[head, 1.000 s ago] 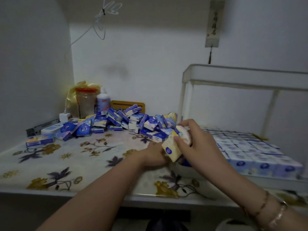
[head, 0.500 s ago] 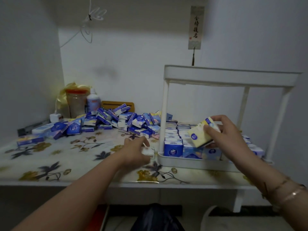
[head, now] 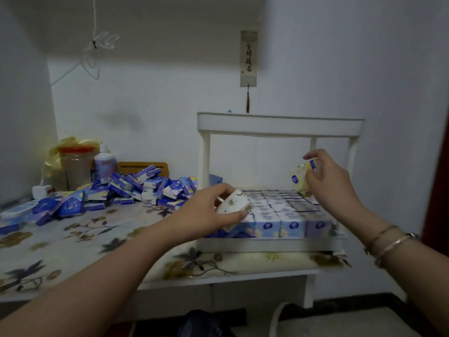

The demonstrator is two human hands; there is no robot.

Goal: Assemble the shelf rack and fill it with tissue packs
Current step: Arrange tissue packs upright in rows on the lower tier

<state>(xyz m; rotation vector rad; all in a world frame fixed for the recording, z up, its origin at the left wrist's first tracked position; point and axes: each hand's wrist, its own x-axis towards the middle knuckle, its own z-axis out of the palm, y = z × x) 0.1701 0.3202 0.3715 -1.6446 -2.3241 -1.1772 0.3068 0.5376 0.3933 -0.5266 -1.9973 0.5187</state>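
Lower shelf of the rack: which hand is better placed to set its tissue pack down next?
Probably the right hand. It holds a yellow pack directly over the packed rows at the back right of the lower shelf. The left hand grips a white pack at the front left post.

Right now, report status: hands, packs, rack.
Left hand grips white pack at rack's front left. Right hand holds yellow pack above back right. Rack lower tray nearly full. Loose pile waits left.
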